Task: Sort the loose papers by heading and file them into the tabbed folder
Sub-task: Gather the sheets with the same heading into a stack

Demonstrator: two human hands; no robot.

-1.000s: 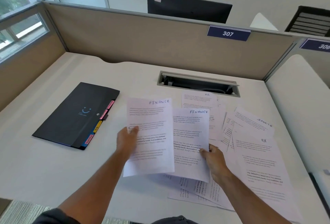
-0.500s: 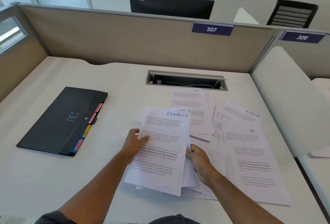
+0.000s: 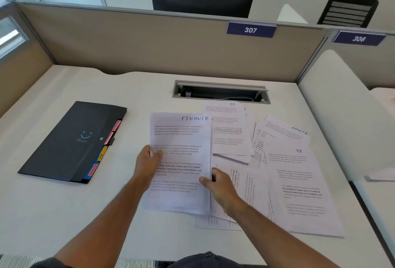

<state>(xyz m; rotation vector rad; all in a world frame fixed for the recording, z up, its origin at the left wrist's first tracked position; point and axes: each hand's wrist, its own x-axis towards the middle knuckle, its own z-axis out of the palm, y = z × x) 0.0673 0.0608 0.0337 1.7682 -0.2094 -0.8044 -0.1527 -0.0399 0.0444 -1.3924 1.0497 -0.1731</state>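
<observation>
A stack of white sheets headed FINANCE (image 3: 181, 154) is held just above the desk in front of me. My left hand (image 3: 147, 164) grips its left edge, thumb on top. My right hand (image 3: 218, 184) pinches its right edge. To the right lie loose papers: an HR sheet (image 3: 228, 126) at the back, a SPORTS sheet (image 3: 288, 133), and a large HR sheet (image 3: 303, 191) nearest the right edge. The black tabbed folder (image 3: 70, 141) lies shut at the left, with pink, yellow and blue tabs along its right side.
A cable slot (image 3: 221, 92) is cut into the white desk (image 3: 53, 214) behind the papers. Beige partition walls (image 3: 149, 43) close the back and left. A white divider (image 3: 342, 118) bounds the right side. A monitor stands beyond the partition.
The two FINANCE sheets, held apart one second ago, have been brought together into one aligned stack between both hands. The view has shifted slightly to the right.
</observation>
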